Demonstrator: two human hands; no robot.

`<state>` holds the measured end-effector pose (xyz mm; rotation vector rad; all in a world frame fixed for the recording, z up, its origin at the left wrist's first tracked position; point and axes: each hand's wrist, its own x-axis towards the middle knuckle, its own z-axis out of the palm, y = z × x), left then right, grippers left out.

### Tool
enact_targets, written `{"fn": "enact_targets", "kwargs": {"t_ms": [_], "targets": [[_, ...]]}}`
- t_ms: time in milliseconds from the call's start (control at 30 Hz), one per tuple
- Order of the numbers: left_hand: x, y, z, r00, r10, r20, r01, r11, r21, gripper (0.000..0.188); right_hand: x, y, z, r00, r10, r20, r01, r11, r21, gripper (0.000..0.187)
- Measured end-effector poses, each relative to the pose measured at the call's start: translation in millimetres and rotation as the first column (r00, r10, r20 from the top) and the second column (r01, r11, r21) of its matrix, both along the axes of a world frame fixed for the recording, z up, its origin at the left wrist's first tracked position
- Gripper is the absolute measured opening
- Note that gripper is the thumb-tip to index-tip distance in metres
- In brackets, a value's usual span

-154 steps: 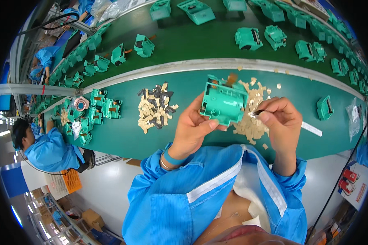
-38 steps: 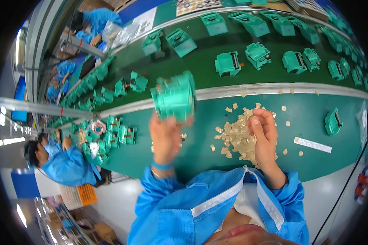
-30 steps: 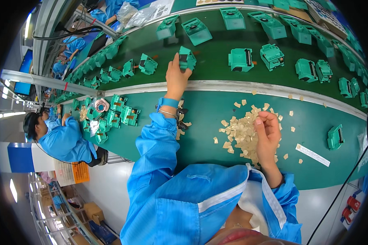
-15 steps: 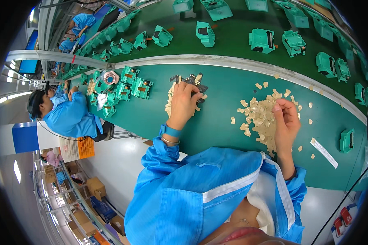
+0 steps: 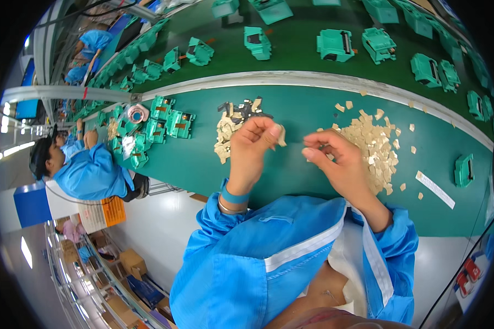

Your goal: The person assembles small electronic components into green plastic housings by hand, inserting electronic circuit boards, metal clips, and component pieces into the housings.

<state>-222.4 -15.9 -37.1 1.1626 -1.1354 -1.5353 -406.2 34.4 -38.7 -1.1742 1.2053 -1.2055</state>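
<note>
My left hand [image 5: 249, 151] pinches a small beige piece [image 5: 281, 135] between thumb and fingertips, raised over the green bench. Opposite it, my right hand [image 5: 337, 159] has its thumb and fingers curled towards each other; whatever they hold, if anything, is too small to make out. A gap separates the two hands. Just behind my right hand spreads a loose heap of beige pieces [image 5: 377, 143]. Beyond and left of my left hand lies another beige cluster [image 5: 225, 131], with small black parts [image 5: 240, 111] at its far side.
Green plastic housings [image 5: 178, 124] stand grouped at the left around a tape roll [image 5: 136, 113]. More housings [image 5: 335, 45] sit on the belt behind the metal rail [image 5: 291, 78]. A paper strip [image 5: 435, 189] and a single housing [image 5: 464, 170] lie at right. A co-worker [image 5: 88, 164] sits at left.
My left hand has come back from the black parts, now with a beige piece in its fingertips. My right hand has moved left from the beige heap towards it.
</note>
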Motion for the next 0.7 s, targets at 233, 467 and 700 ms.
{"fn": "enact_targets", "kwargs": {"t_ms": [233, 467, 700], "targets": [[-35.3, 21.3, 13.7, 0.952, -0.118, 0.283, 0.190, 0.952, -0.241, 0.018, -8.7, -3.2, 1.8, 0.957, -0.033, 0.287, -0.004, 0.992, 0.128, 0.013], [-49.6, 21.0, 20.7, 0.768, 0.219, 0.602, 0.401, 0.568, -0.719, 0.040, -13.6, 8.0, 2.6, 0.785, -0.240, 0.571, 0.092, 0.957, 0.275, 0.011], [-48.7, 19.8, 18.9, 0.686, 0.380, 0.620, 0.534, 0.315, -0.785, 0.034, -24.2, 21.7, 3.2, 0.662, -0.193, 0.725, -0.084, 0.941, 0.327, 0.011]]}}
